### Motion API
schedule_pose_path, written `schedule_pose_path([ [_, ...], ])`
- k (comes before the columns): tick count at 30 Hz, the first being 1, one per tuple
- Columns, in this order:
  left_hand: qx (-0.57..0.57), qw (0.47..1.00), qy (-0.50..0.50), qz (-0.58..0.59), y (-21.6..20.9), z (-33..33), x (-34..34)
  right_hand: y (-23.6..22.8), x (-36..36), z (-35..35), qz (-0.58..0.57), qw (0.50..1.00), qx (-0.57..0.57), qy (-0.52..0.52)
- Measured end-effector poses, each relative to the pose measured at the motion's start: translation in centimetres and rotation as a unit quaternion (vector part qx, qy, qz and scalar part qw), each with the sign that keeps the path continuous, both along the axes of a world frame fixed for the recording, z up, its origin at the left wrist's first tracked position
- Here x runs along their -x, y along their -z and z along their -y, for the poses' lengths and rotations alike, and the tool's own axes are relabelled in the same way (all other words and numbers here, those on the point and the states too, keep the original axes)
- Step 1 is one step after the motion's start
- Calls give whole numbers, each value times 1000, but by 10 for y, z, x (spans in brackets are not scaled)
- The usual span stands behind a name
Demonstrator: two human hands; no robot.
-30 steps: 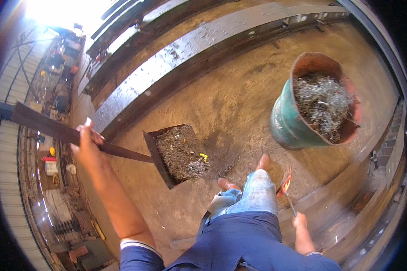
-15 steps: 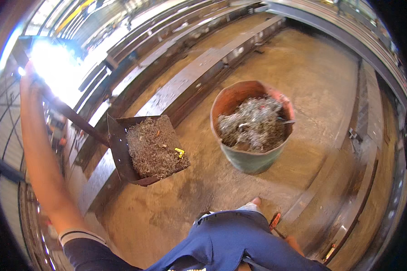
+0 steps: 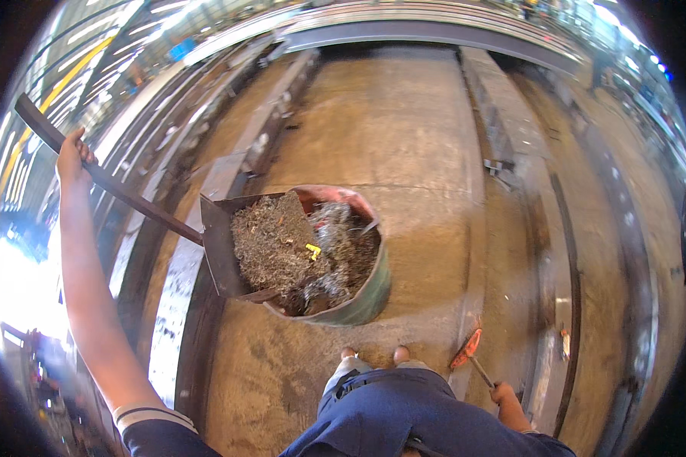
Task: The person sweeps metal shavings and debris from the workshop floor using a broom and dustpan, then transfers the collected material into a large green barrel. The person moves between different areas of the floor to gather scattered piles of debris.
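My left hand (image 3: 74,158) is wrapped round the long handle of a dark metal dustpan (image 3: 219,247), out at the left. The pan is heaped with brownish metal shavings (image 3: 267,236), with a small yellow scrap on top. In this view its front overlaps the left side of a drum (image 3: 373,293), green outside and reddish inside, which holds silvery swarf (image 3: 343,263). Whether pan and drum touch, I cannot tell. Low on the right, my right hand (image 3: 503,393) grips the stick of a broom (image 3: 466,349) with an orange head, pointing toward the floor.
Long steel beams (image 3: 171,327) lie along the left, and more beams (image 3: 511,122) run along the right. A wide beam (image 3: 427,34) crosses the far end. Brown concrete floor (image 3: 404,114) lies between them. Bright light glares at the left edge.
The loaded dustpan now overlaps the drum, where before they were apart. My view has swung round, so the drum sits further left. My right hand and the broom show more fully.
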State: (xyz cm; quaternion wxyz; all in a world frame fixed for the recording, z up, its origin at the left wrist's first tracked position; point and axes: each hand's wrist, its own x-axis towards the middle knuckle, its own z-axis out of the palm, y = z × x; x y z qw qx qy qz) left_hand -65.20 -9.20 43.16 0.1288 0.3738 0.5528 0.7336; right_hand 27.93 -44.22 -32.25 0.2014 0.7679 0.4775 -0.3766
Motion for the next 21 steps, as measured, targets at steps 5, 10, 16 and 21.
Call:
schedule_pose_path([
  [5,39,989,123,-66,69,-144,-49,-19,26,68,89,994,-15,56],
  [10,187,949,106,-232,178,-209,-222,-42,95,157,91,971,28,219],
  [16,149,912,235,-302,234,-209,-331,-88,252,141,61,910,-45,408],
  [21,63,850,303,-427,280,-168,-427,-41,306,163,67,888,-127,437],
])
